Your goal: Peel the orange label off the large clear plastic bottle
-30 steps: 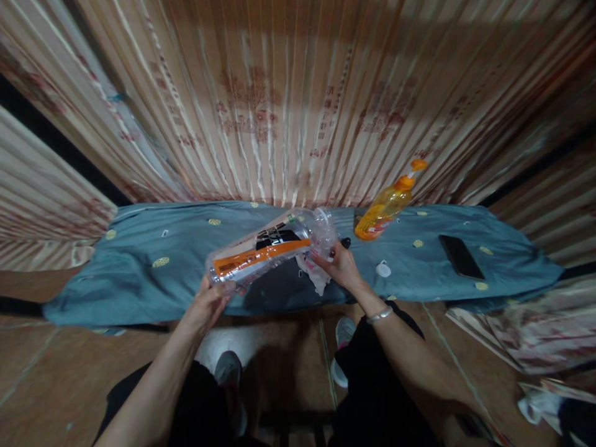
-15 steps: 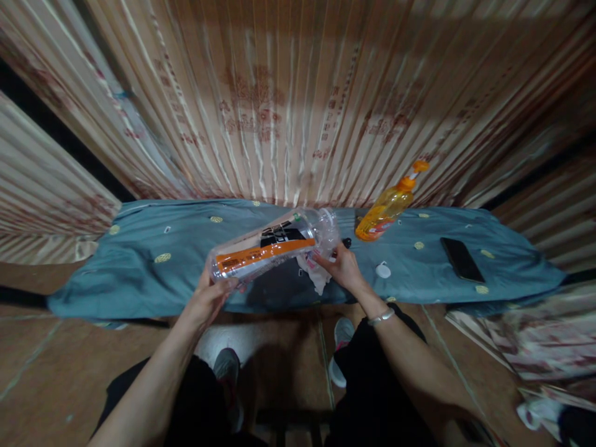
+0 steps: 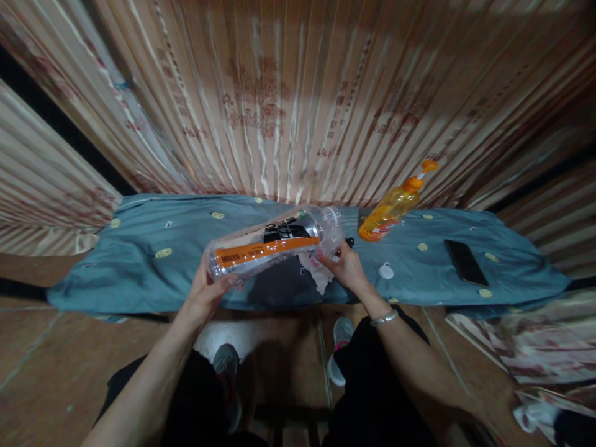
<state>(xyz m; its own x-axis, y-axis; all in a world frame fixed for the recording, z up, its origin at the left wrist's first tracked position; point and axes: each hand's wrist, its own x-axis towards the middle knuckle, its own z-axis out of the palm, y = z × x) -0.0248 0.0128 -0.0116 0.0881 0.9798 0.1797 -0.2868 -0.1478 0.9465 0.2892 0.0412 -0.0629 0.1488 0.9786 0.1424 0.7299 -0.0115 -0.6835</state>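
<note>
Clear plastic bottle (image 3: 274, 245) with an orange label, held lying sideways above the near edge of the blue cloth (image 3: 139, 261). I grip its base with my left hand (image 3: 207, 295); my right hand (image 3: 347, 270) pinches a white rag (image 3: 319, 276) at its mouth. Far right: orange soap bottle (image 3: 393, 205), phone (image 3: 465, 262).

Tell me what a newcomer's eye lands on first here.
First, the big clear plastic bottle with its orange label, held sideways above the blue cloth: the left hand grips its base, the right hand is at its neck end with a white rag beneath. Next, the orange dish-soap bottle at the cloth's far edge, and a dark phone lying flat to the right.
</note>
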